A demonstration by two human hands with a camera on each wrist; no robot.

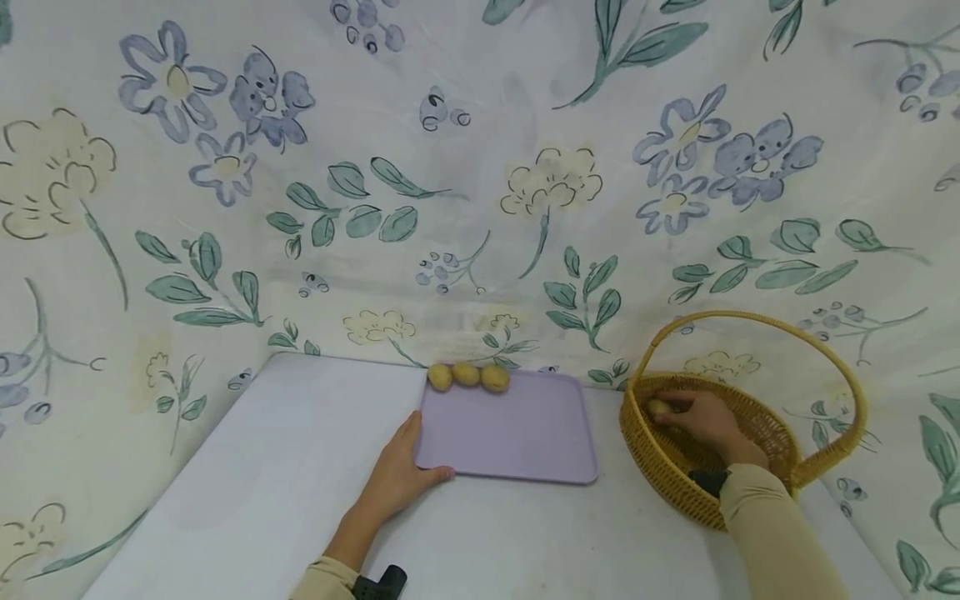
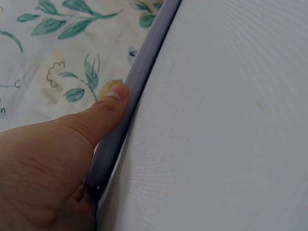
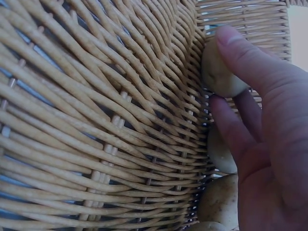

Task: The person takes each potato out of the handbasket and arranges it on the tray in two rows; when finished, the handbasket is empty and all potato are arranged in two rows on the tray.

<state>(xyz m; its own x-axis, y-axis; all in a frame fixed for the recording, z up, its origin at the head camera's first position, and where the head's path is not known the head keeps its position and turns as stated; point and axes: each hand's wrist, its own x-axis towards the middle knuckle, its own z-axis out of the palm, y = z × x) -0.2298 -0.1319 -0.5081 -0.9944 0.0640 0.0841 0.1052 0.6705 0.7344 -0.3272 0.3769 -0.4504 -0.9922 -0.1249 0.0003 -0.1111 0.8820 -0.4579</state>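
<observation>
A lavender tray [image 1: 510,429] lies on the white table, with three potatoes [image 1: 467,374] in a row along its back edge, toward the left corner. My left hand [image 1: 401,475] rests against the tray's front left corner, fingers along the left side and thumb [image 2: 113,103] against the front rim. Inside the wicker basket [image 1: 667,475] on the right, my right hand [image 1: 701,421] pinches a potato [image 3: 219,72] between thumb and fingertips. More potatoes [image 3: 221,204] sit below it in the right wrist view, partly hidden by the hand.
The basket's tall arched handle [image 1: 855,392] rises over the right forearm. Behind the white table [image 1: 300,442] hangs a floral cloth [image 1: 465,167], close to the back of tray and basket.
</observation>
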